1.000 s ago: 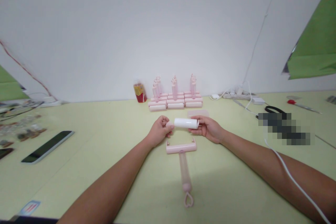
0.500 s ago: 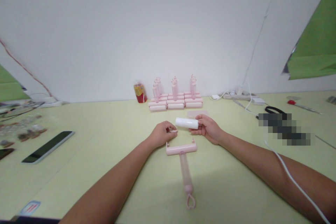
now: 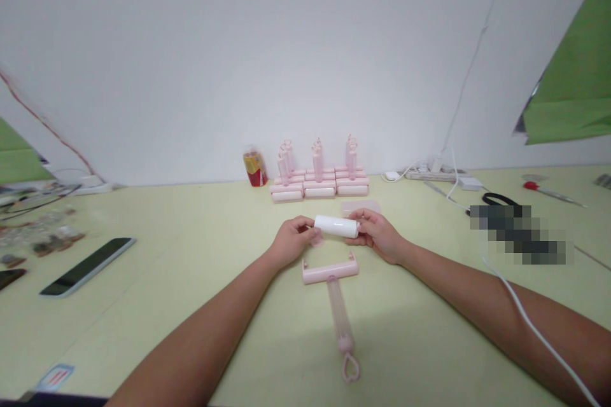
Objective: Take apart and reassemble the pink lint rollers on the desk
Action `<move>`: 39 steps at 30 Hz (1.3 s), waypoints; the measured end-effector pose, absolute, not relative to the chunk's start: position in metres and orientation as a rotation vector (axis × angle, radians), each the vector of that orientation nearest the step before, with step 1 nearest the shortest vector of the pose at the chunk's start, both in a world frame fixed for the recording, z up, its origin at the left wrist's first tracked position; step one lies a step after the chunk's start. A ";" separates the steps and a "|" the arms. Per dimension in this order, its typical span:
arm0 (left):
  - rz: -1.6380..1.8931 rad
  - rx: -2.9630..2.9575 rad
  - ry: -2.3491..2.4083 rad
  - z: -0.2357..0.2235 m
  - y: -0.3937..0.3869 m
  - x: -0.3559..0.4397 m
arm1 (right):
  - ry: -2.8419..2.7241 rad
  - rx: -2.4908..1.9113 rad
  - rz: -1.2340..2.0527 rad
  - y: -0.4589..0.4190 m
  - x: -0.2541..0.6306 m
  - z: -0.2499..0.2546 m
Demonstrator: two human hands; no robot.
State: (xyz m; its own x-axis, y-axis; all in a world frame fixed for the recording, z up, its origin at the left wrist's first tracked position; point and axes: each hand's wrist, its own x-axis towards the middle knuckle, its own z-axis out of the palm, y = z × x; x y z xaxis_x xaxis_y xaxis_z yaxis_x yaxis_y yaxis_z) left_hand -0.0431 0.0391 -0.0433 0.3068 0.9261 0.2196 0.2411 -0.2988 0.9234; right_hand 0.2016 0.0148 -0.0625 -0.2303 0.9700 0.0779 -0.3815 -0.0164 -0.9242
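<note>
Between my hands is a white adhesive roll (image 3: pixel 335 226), lying crosswise just above the table. My right hand (image 3: pixel 379 236) is closed on its right end, with a bit of pink showing by the fingers. My left hand (image 3: pixel 292 241) is closed at the roll's left end, pinching a small pale pink piece (image 3: pixel 317 240) that the fingers partly hide. Nearer to me lies a pink lint roller handle (image 3: pixel 330 272) without a roll on its frame. Its clear grip ends in a heart-shaped loop (image 3: pixel 350 368).
Several pink lint rollers (image 3: pixel 319 192) stand in rows by the wall, beside a red and yellow container (image 3: pixel 255 168). A translucent pink cover (image 3: pixel 360 207) lies behind my right hand. A phone (image 3: pixel 88 267) lies left. A white cable (image 3: pixel 529 324) crosses my right forearm.
My left hand has brought the small pink piece up to the roll's left end. The roll has shifted slightly left and down in my right hand.
</note>
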 end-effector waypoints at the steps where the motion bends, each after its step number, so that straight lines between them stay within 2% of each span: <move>1: 1.060 1.721 1.058 -0.043 0.040 -0.044 | -1.106 -0.783 1.477 0.016 0.201 -0.064; 5: 1.168 1.644 1.063 -0.041 0.046 -0.053 | -1.287 -0.906 1.216 0.021 0.203 -0.070; 9: 1.247 1.550 1.077 -0.038 0.051 -0.059 | -1.776 -1.116 0.653 0.022 0.210 -0.073; 12: 1.264 1.445 1.070 -0.037 0.051 -0.059 | -2.030 -1.135 0.391 0.020 0.213 -0.071; 24: 1.061 1.057 0.845 -0.039 0.041 -0.037 | -2.307 -0.907 0.103 0.013 0.206 -0.064; 31: 1.129 0.983 0.671 -0.036 0.037 -0.026 | -2.493 -0.742 0.188 0.005 0.201 -0.052; 39: 1.206 1.031 0.796 -0.038 0.040 -0.032 | -2.484 -1.036 0.116 0.007 0.205 -0.051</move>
